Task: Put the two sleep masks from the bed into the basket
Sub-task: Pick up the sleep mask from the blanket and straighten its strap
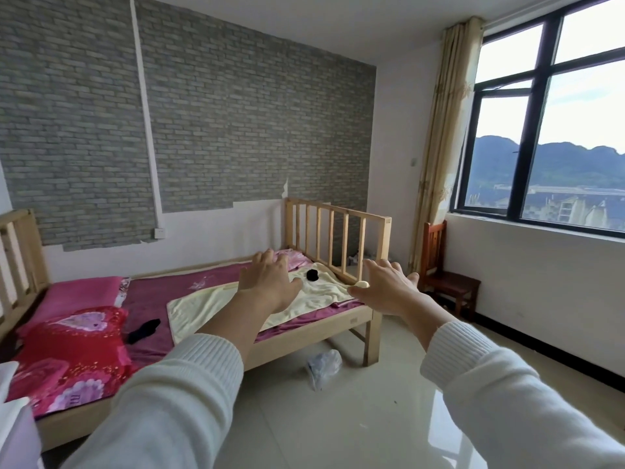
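Observation:
A wooden bed [351,321] with a purple sheet stands against the brick-pattern wall. One black sleep mask [143,330] lies on the sheet beside a red quilt. A second dark item, seemingly the other sleep mask [312,274], sits bunched on a cream towel [216,304] near the foot of the bed. My left hand [267,279] and my right hand [385,286] are both stretched forward in the air with fingers spread, holding nothing. They hover between me and the foot of the bed. No basket is in view.
A red quilt [67,353] and pink pillow [77,296] lie at the head end. A crumpled plastic bag [324,367] lies on the tiled floor by the bed leg. A wooden chair [446,279] stands under the window. White furniture [13,418] edges the lower left.

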`<action>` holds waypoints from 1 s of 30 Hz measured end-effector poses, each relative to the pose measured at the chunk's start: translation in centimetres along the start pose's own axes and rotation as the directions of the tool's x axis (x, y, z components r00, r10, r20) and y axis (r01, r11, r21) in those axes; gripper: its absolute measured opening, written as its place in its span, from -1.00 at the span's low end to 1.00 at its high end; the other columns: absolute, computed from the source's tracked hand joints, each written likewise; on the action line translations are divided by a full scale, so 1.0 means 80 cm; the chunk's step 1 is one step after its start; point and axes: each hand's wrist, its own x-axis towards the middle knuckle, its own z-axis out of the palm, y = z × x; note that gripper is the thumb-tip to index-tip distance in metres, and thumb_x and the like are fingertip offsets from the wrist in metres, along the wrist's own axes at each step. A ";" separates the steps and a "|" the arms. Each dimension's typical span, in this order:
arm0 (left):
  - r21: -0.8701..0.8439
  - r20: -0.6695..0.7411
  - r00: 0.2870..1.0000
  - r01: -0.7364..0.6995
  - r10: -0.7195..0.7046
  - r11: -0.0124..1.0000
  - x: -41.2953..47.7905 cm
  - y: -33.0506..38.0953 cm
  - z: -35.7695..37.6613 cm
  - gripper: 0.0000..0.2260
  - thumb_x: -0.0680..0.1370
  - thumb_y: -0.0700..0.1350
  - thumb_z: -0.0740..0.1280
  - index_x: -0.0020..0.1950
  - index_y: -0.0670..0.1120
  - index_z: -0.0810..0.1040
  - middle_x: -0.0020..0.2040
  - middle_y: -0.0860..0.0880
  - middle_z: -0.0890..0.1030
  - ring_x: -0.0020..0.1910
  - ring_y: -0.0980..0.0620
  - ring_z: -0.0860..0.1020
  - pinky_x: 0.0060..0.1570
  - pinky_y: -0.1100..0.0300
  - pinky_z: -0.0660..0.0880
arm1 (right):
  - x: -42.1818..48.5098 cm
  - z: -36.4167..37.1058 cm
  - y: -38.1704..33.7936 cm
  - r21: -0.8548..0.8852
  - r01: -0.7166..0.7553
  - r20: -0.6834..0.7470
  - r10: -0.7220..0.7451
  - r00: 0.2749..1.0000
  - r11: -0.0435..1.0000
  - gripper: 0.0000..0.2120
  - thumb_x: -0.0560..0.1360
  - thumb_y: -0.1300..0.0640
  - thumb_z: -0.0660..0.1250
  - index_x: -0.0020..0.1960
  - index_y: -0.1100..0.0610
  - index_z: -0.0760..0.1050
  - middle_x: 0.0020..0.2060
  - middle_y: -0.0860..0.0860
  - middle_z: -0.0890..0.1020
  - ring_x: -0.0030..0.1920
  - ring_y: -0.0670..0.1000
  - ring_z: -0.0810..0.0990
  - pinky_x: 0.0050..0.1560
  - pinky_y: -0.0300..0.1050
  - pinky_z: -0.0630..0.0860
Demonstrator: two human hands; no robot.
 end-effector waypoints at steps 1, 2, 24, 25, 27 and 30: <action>0.002 0.004 1.000 0.007 -0.007 1.000 0.024 0.006 0.007 -0.42 0.54 0.17 0.17 0.51 -0.02 0.21 0.54 -0.11 0.21 0.50 -0.14 0.15 0.41 -0.14 0.24 | 0.025 0.003 0.009 -0.006 0.002 0.003 -0.002 1.000 1.000 -0.31 0.44 -0.24 0.26 0.47 0.00 0.17 0.44 0.07 0.31 0.45 0.17 0.20 0.36 0.38 0.12; -0.004 0.003 1.000 0.007 -0.007 1.000 0.048 0.011 0.016 -0.42 0.55 0.18 0.16 0.52 -0.02 0.20 0.55 -0.11 0.20 0.51 -0.14 0.15 0.40 -0.14 0.24 | 0.049 0.008 0.018 -0.012 0.005 0.002 -0.005 1.000 1.000 -0.31 0.44 -0.24 0.26 0.47 0.00 0.16 0.44 0.07 0.31 0.45 0.17 0.20 0.36 0.39 0.11; -0.057 0.118 0.992 -0.037 0.043 0.998 0.607 -0.013 0.302 -0.47 0.52 0.14 0.16 0.45 -0.02 0.27 0.52 -0.11 0.23 0.45 -0.14 0.20 0.25 -0.11 0.32 | 0.603 0.257 0.114 -0.068 0.004 0.075 0.002 0.997 0.998 -0.35 0.44 -0.22 0.29 0.43 0.03 0.24 0.38 0.09 0.37 0.39 0.16 0.27 0.35 0.36 0.16; -0.064 0.126 0.991 -0.038 0.046 0.997 0.637 -0.016 0.316 -0.48 0.51 0.13 0.16 0.43 -0.03 0.29 0.51 -0.11 0.24 0.45 -0.14 0.21 0.24 -0.11 0.32 | 0.632 0.268 0.114 -0.066 -0.003 0.075 0.008 0.997 0.998 -0.36 0.44 -0.22 0.28 0.42 0.04 0.24 0.38 0.08 0.38 0.39 0.16 0.27 0.35 0.36 0.16; -0.064 0.132 0.990 -0.039 0.047 0.997 0.694 -0.022 0.344 -0.48 0.51 0.13 0.16 0.43 -0.04 0.29 0.50 -0.10 0.25 0.44 -0.15 0.22 0.27 -0.12 0.30 | 0.683 0.292 0.118 -0.050 0.000 0.067 0.003 0.998 0.999 -0.36 0.45 -0.21 0.27 0.42 0.03 0.23 0.38 0.08 0.37 0.40 0.16 0.27 0.35 0.36 0.16; -0.079 0.174 0.984 -0.033 0.047 0.996 0.765 -0.025 0.387 -0.48 0.52 0.12 0.17 0.44 -0.04 0.27 0.51 -0.10 0.23 0.46 -0.15 0.19 0.32 -0.17 0.27 | 0.745 0.327 0.135 -0.060 0.015 0.083 -0.010 0.996 0.998 -0.39 0.46 -0.17 0.27 0.43 0.04 0.24 0.39 0.08 0.37 0.39 0.15 0.28 0.35 0.34 0.17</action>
